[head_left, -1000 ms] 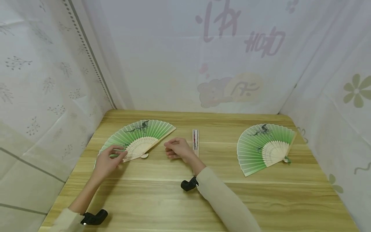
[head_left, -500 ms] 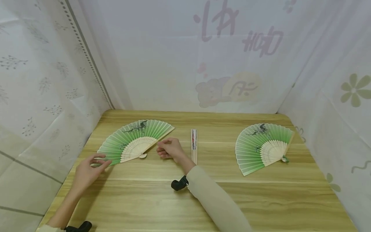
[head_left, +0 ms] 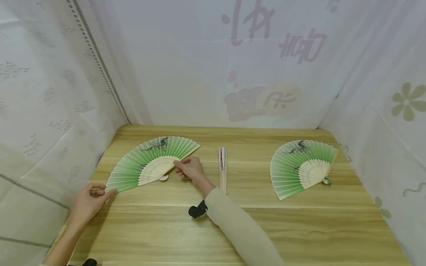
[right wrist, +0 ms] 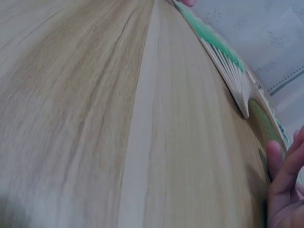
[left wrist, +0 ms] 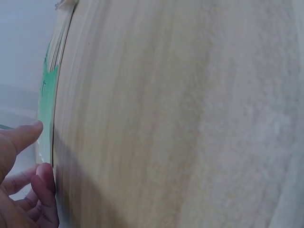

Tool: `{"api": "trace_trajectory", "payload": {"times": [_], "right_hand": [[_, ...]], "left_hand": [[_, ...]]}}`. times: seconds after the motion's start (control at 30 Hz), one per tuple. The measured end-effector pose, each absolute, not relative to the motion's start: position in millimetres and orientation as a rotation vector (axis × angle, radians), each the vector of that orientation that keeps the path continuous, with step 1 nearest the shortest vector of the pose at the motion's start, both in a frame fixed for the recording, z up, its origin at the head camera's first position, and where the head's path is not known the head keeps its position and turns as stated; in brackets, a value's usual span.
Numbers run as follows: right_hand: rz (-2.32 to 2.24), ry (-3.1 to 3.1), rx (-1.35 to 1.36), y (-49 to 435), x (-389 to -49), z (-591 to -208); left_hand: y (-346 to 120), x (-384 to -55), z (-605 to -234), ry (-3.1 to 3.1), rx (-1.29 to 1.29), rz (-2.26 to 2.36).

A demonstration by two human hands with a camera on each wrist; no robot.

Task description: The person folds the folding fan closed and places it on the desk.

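green fan (head_left: 148,160): light, tearable, we judge; grip end ribs (head_left: 188,154). left hand (head_left: 87,201) gapes at its left corner; right hand (head_left: 191,170): hold unclear.

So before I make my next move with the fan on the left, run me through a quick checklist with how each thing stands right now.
1. Left fan spread on the table: ok, it is fanned out.
2. Left hand in place: ok, its fingertips are at the fan's near left corner.
3. Right hand in place: ok, it is at the fan's right edge stick.
4. Secure grip: cannot tell; neither wrist view shows a clear pinch.
5. Folded fan clear of the right sleeve: cannot tell; its near end shows right by the sleeve.
6. Right fan out of the way: ok, it lies apart from both hands.
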State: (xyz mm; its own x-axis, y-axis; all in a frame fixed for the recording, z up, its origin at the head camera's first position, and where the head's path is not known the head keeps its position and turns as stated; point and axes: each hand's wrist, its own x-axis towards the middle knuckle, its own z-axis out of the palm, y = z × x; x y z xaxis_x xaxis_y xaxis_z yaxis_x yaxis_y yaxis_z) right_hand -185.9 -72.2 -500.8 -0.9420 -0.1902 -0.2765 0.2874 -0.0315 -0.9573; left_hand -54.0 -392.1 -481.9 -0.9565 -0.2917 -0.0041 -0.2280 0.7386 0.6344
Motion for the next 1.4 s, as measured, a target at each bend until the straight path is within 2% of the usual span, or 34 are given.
{"api": "trace_trajectory", "payload": {"times": [0.23, 1.4], "right_hand": [[-2.033, 1.983, 0.193, -86, -184, -502], [-1.933, 2.061, 0.251, -89, -187, -494]], "left_hand": [[-397, -49, -482, -2.850, 0.479, -0.903], [-396, -64, -481, -2.945, 0.506, -0.894]]}}
